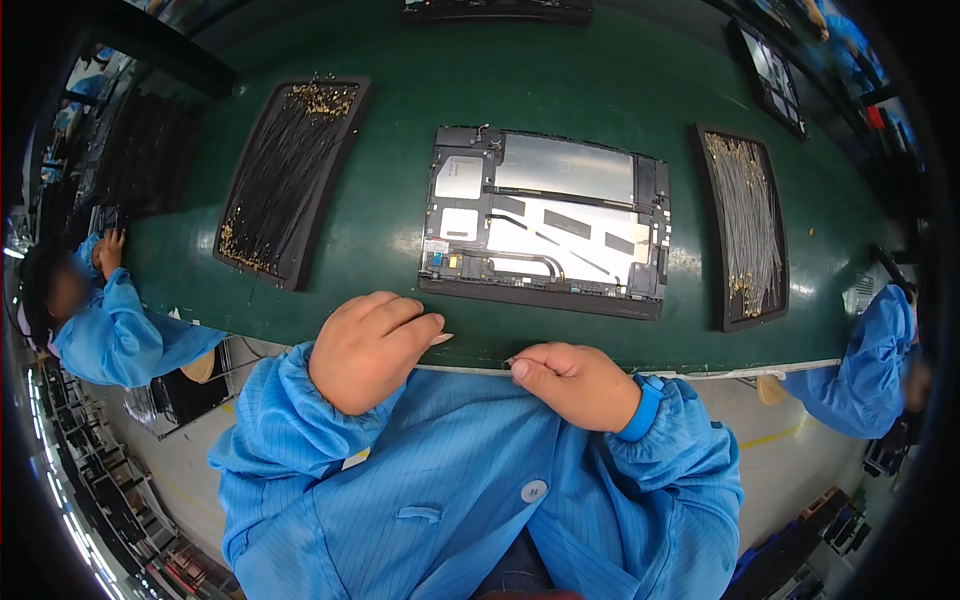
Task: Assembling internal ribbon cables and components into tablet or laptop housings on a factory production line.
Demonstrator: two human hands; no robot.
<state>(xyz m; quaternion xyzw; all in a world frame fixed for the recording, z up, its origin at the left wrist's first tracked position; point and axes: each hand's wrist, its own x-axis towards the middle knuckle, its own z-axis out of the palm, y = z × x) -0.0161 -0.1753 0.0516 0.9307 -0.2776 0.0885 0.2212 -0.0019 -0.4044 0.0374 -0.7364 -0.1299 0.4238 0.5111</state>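
Observation:
An opened tablet-like device (570,225) lies on the green table with its inside up, showing silver plates, black tape strips and small boards. My left hand (365,350) is at the near table edge, below the device's left corner. Its fingers are curled together, and a small pale bit shows at their tips; I cannot tell whether it is a nail or a held piece. My right hand (580,385), a blue band at its wrist, rests at the same edge with thumb and forefinger pinched. Anything between them is too small to name. Neither hand touches the device.
A black tray (330,200) of black cables with gold ends lies left, and another tray (715,240) of grey cables right. A further device (770,75) lies at the far right. People in blue sleeves sit at the left (130,335) and right (850,365).

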